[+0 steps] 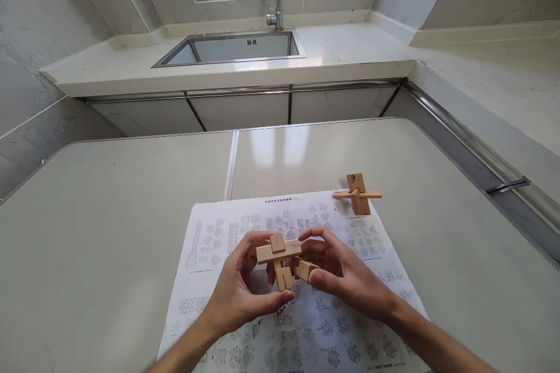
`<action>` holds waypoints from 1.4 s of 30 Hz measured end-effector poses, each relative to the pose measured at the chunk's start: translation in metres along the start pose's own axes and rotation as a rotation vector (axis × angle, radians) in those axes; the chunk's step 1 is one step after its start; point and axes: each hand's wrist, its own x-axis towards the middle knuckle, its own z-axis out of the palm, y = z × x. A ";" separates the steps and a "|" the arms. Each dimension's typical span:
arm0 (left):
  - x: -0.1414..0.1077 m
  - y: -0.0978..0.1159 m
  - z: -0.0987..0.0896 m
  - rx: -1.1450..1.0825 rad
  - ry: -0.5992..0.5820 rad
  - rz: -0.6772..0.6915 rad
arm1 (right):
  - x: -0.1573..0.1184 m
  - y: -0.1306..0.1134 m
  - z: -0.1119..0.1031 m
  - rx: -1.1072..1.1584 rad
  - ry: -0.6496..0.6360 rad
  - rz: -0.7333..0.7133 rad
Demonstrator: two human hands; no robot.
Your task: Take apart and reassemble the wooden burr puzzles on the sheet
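Note:
Several interlocked wooden puzzle pieces (278,252) are raised over a printed sheet (210,291). My left hand (238,285) grips this assembly from the left, its thumb under the lower block and its fingers behind. Between the thumb and fingers of my right hand (341,268) is a notched wooden piece (305,270), close against the assembly's right side; whether they touch is hard to tell. Farther back, a separate wooden cross-shaped assembly (359,204), a flat plate with a rod through it, lies at the sheet's upper right edge.
The sheet lies on a pale table (109,233) with a seam strip (231,166). Beyond the table stand a counter (341,49), a metal sink (245,46) and a faucet (278,14). Another counter (494,81) runs along the right.

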 end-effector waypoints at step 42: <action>-0.002 -0.006 0.008 0.364 -0.096 0.315 | -0.006 -0.002 0.003 -0.066 -0.090 0.019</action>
